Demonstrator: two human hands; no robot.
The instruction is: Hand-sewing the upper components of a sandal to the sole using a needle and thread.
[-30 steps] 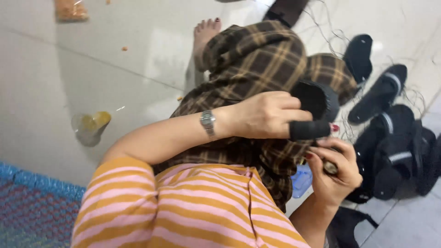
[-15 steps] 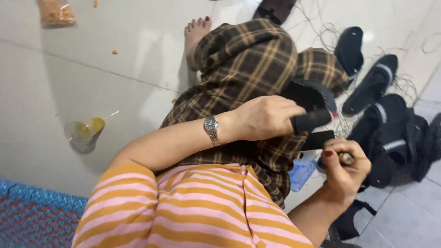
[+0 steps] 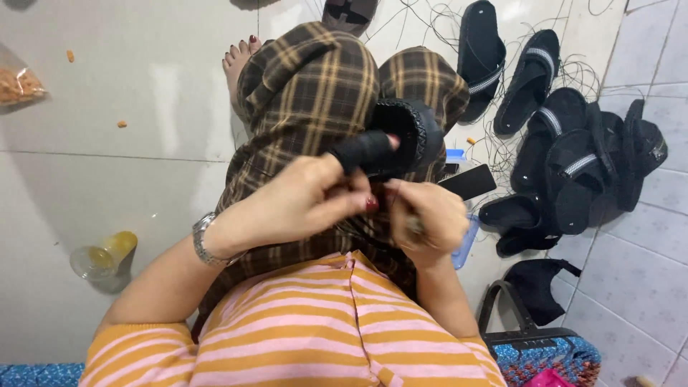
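Hands moved closer — left hand (image 3: 301,204) fingers pinching black sandal (image 3: 401,140) strap; right hand (image 3: 426,218) now pinching small tool beside it.

One person, seated: short-sleeved top (image 3: 315,337) in orange, pink and cream horizontal stripes with a centre placket; dark brown trousers (image 3: 315,100) in yellow plaid; silver metal-link wristwatch (image 3: 203,240) on left wrist; dark red polish on fingernails (image 3: 372,205) and toenails (image 3: 252,40); feet bare.
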